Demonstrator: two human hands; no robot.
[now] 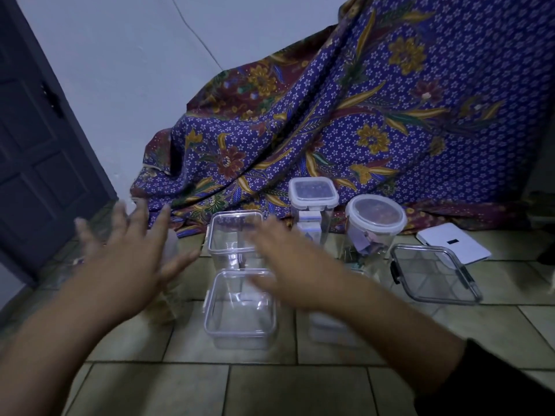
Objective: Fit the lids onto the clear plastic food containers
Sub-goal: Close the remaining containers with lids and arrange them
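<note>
Two clear square containers stand open on the tiled floor: a near one [240,310] and a taller one [234,235] behind it. Further back are a lidded square container [313,195] and a lidded round container [375,220]. A clear square lid with black clips [435,274] lies on the floor at the right. My left hand [132,256] hovers left of the open containers with its fingers spread, holding nothing. My right hand [288,265], blurred, reaches over the open containers with its fingers straight and empty. Another clear container [330,328] is partly hidden under my right forearm.
A patterned purple cloth [360,115] drapes over something behind the containers. A flat white device [453,243] lies on the floor at the back right. A dark door [39,145] stands at the left. A clear object [171,244] shows faintly behind my left hand.
</note>
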